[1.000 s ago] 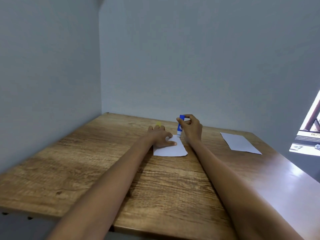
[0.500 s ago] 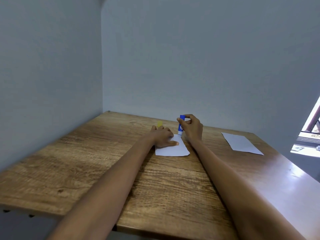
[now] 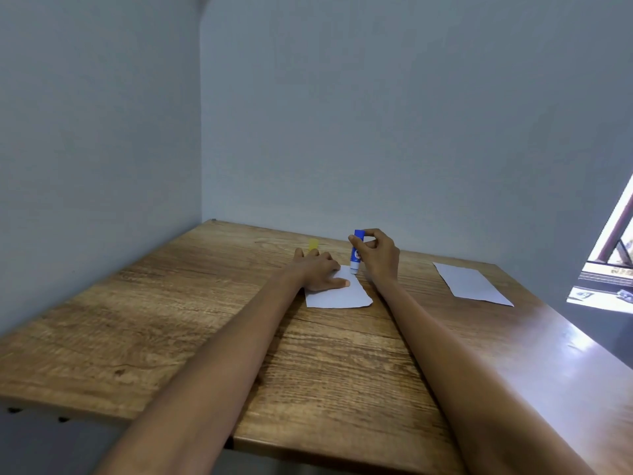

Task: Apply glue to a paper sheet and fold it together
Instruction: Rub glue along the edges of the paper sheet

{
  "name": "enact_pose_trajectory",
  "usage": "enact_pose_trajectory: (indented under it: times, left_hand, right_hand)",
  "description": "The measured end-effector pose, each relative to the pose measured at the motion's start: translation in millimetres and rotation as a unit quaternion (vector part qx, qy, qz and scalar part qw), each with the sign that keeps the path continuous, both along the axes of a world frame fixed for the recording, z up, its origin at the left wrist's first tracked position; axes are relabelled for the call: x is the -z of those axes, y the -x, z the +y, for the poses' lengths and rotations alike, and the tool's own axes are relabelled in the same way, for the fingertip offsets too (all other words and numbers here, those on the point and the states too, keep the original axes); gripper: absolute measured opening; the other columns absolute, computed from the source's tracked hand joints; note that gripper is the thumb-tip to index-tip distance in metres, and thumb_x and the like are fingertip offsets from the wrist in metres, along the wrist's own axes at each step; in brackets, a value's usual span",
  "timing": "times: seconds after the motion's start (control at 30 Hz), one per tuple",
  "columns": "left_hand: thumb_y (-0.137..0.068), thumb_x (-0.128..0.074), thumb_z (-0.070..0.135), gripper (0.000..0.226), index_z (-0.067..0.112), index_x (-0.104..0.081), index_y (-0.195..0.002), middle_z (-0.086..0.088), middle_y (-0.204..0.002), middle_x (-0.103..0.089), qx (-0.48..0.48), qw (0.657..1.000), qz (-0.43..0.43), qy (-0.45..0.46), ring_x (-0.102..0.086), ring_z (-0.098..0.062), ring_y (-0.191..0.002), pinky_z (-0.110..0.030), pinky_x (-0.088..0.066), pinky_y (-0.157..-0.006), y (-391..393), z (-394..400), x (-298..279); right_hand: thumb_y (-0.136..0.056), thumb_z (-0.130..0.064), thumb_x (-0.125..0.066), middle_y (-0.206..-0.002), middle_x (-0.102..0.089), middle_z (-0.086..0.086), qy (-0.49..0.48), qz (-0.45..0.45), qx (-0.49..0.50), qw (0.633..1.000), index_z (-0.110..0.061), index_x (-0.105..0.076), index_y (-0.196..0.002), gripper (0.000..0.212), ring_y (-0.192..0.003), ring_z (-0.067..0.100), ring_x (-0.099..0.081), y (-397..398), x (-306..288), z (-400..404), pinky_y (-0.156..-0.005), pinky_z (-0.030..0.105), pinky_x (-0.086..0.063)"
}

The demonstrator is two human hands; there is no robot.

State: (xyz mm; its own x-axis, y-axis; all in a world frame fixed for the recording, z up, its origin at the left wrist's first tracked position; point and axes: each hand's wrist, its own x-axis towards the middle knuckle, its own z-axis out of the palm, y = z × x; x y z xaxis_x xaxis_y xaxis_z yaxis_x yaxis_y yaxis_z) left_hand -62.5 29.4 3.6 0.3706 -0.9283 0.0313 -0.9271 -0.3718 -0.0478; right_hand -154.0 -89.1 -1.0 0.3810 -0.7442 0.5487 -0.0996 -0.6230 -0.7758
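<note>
Compared with a second ago, glue stick (image 3: 355, 252) pinched upright in right hand (image 3: 378, 254) fingers, tip now at far right corner of paper sheet (image 3: 337, 293), left hand (image 3: 318, 273) fingers flat on sheet, so probably gluing near its edge

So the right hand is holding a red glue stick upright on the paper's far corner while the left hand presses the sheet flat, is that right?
Not quite: the glue stick is blue, not red, as the head view shows. The rest holds: the right hand grips it upright with its tip at the far corner of the paper sheet, and the left hand presses that sheet flat on the table.
</note>
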Motion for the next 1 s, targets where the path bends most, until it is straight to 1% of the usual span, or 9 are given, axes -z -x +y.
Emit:
enact_pose_trajectory:
  times: [0.2, 0.4, 0.57, 0.7, 0.83, 1.0]
  left_hand:
    - [-0.091, -0.033, 0.061, 0.062, 0.022, -0.041, -0.139, -0.008, -0.148, -0.036, -0.007, 1.000, 0.000, 0.011, -0.029, -0.029, -0.135, -0.054, -0.018, -0.108, 1, 2, 0]
    - [-0.091, -0.033, 0.061, 0.062, 0.020, -0.044, -0.137, -0.008, -0.146, -0.038, -0.016, 1.000, -0.003, 0.017, -0.030, -0.029, -0.134, -0.053, -0.019, -0.108, 4, 4, 0]
    - [-0.091, -0.032, 0.062, 0.064, 0.019, -0.044, -0.137, -0.008, -0.145, -0.038, -0.026, 1.000, -0.006, 0.013, -0.030, -0.030, -0.134, -0.055, -0.019, -0.108, 7, 5, 0]
    - [-0.091, -0.031, 0.062, 0.065, 0.018, -0.045, -0.136, -0.009, -0.143, -0.039, -0.036, 0.999, -0.009, 0.017, -0.030, -0.030, -0.134, -0.056, -0.018, -0.108, 6, 5, 0]
    - [-0.091, -0.031, 0.063, 0.066, 0.017, -0.046, -0.136, -0.009, -0.144, -0.040, -0.055, 0.998, -0.012, 0.025, -0.029, -0.031, -0.135, -0.056, -0.017, -0.109, 4, 5, 2]
    - [-0.090, -0.031, 0.063, 0.067, 0.016, -0.047, -0.135, -0.011, -0.143, -0.040, -0.079, 0.996, -0.014, 0.031, -0.031, -0.031, -0.134, -0.057, -0.017, -0.109, 0, 6, 3]
  right_hand:
    - [-0.080, -0.036, -0.072, -0.079, -0.070, 0.009, 0.001, 0.008, -0.013, 1.000, -0.012, -0.065, -0.100, 0.032, -0.073, 0.020, -0.066, 4, 0, 4, -0.068, 0.028, -0.048]
    - [-0.081, -0.035, -0.072, -0.078, -0.069, 0.009, 0.002, 0.009, -0.015, 1.000, -0.013, -0.064, -0.100, 0.031, -0.071, 0.019, -0.064, 6, 0, 6, -0.067, 0.028, -0.048]
    - [-0.081, -0.035, -0.072, -0.074, -0.065, 0.003, 0.005, 0.005, -0.020, 1.000, -0.015, -0.064, -0.098, 0.028, -0.064, 0.010, -0.058, 8, 1, 9, -0.061, 0.021, -0.045]
    - [-0.081, -0.034, -0.072, -0.074, -0.066, 0.002, 0.011, 0.008, -0.027, 1.000, -0.013, -0.064, -0.101, 0.029, -0.066, 0.012, -0.060, 10, 1, 11, -0.058, 0.016, -0.043]
    - [-0.081, -0.033, -0.072, -0.074, -0.066, 0.003, 0.011, 0.010, -0.033, 0.999, -0.014, -0.065, -0.100, 0.028, -0.067, 0.013, -0.061, 12, 2, 12, -0.060, 0.018, -0.044]
    - [-0.081, -0.032, -0.073, -0.071, -0.065, 0.002, 0.011, 0.009, -0.039, 0.999, -0.015, -0.065, -0.098, 0.025, -0.061, 0.008, -0.058, 13, 1, 14, -0.056, 0.013, -0.041]
